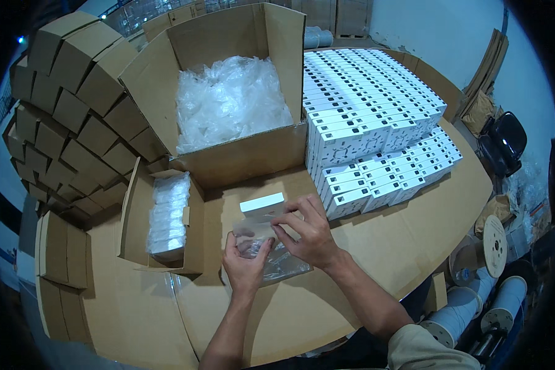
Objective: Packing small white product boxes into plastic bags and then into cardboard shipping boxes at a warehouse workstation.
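Between my two hands is a clear plastic bag [251,229], thin and partly see-through. My left hand [245,266] pinches its lower left part between thumb and fingers. With thumb and fingertips closed, my right hand [311,233] grips the bag's upper right edge. Just beyond the bag a small white box [262,204] rests on the cardboard-covered table. More flat clear bags [283,271] lie beneath my hands. To the left, an open brown carton [194,243] holds a row of white boxes wrapped in clear plastic [168,213].
A large open carton [240,157] full of loose clear bags [234,102] stands behind. Stacked white boxes [370,139] fill the table's right rear. Brown cartons [80,123] are piled at left. Cable spools [453,317] and a black chair [504,142] stand off the right edge.
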`<state>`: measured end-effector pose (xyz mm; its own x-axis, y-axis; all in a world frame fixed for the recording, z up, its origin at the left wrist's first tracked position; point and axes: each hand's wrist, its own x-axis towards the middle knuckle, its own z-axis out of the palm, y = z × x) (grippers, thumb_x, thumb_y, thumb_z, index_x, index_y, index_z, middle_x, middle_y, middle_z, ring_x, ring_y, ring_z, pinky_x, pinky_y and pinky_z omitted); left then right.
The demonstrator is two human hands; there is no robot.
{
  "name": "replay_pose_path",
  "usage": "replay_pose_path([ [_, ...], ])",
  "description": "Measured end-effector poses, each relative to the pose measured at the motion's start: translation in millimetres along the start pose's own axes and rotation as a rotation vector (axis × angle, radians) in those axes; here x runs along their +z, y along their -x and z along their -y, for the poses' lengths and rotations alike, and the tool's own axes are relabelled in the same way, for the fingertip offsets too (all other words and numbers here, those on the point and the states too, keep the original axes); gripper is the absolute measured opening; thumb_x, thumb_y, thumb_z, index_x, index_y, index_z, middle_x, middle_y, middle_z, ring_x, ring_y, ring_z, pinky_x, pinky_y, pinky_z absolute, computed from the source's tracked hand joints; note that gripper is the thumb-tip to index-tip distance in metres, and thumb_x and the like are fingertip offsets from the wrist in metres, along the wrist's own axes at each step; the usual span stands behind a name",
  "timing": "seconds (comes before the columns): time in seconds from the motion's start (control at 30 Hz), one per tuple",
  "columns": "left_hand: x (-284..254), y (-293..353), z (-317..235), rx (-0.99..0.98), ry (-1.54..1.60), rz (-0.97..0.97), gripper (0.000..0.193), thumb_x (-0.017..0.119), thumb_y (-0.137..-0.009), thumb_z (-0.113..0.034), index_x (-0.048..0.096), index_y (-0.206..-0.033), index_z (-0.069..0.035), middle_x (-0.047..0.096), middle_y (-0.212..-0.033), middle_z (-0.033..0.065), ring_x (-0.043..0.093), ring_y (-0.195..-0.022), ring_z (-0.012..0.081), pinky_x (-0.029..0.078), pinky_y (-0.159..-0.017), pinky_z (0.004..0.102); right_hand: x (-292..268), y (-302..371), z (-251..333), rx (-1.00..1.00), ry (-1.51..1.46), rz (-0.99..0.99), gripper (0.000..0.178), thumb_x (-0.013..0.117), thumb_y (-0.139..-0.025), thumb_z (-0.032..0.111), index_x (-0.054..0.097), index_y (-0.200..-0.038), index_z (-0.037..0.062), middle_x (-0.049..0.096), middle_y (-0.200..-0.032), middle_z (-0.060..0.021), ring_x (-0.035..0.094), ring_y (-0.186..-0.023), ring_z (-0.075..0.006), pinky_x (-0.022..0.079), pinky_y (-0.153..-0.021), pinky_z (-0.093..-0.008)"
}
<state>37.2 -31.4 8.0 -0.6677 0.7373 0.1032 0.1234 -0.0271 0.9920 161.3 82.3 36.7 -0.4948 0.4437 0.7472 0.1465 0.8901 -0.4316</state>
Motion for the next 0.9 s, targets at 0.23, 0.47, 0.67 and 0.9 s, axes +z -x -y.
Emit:
replay_pose_path([
  [0.23, -3.7, -4.3, 15.9, 0.050, -0.102, -0.057, 0.040, 0.086, -0.080, -0.014, 0.057, -0.105, -0.002, 0.073, -0.096, 0.0134, 0.072, -0.088, 0.0172, 0.056, -0.075, 0.0293, -2.1, 0.2, -1.8, -0.161, 0.063, 0.101, 0.021, 0.078, -0.073, 0.008, 0.067, -0.090, 0.0070, 0.065, -0.090, -0.0060, 0.061, -0.095, -0.0252, 0.046, -0.088, -0.0405],
  [0.47, -1.8, -0.4, 6.9, 0.014, -0.149, -0.040, 0.044, 0.088, -0.077, -0.015, 0.059, -0.107, -0.001, 0.073, -0.097, 0.0120, 0.073, -0.089, 0.0198, 0.057, -0.078, 0.0328, -12.1, -9.4, 4.7, -0.099, 0.131, 0.270, 0.014, 0.073, -0.083, 0.012, 0.066, -0.094, 0.0062, 0.067, -0.088, -0.0084, 0.064, -0.095, -0.0242, 0.044, -0.097, -0.0494],
  [0.67, -5.7, -0.3, 5.4, -0.019, -0.148, 0.000, 0.051, 0.091, -0.073, -0.015, 0.058, -0.111, -0.003, 0.074, -0.098, 0.0127, 0.074, -0.089, 0.0220, 0.058, -0.078, 0.0347, -15.6, -26.2, 11.7, -0.029, 0.083, 0.450, 0.013, 0.066, -0.090, 0.017, 0.064, -0.096, 0.0056, 0.067, -0.080, -0.0118, 0.067, -0.087, -0.0292, 0.041, -0.103, -0.0535],
  [0.9, -4.6, -0.5, 8.7, 0.107, -0.168, 0.003, 0.062, 0.095, -0.067, -0.028, 0.058, -0.112, -0.005, 0.074, -0.099, 0.0144, 0.074, -0.091, 0.0257, 0.058, -0.079, 0.0370, -23.0, -36.8, 13.7, 0.089, -0.120, 0.485, 0.015, 0.064, -0.092, 0.017, 0.069, -0.100, 0.0055, 0.068, -0.069, -0.0125, 0.067, -0.080, -0.0331, 0.040, -0.108, -0.0494],
])
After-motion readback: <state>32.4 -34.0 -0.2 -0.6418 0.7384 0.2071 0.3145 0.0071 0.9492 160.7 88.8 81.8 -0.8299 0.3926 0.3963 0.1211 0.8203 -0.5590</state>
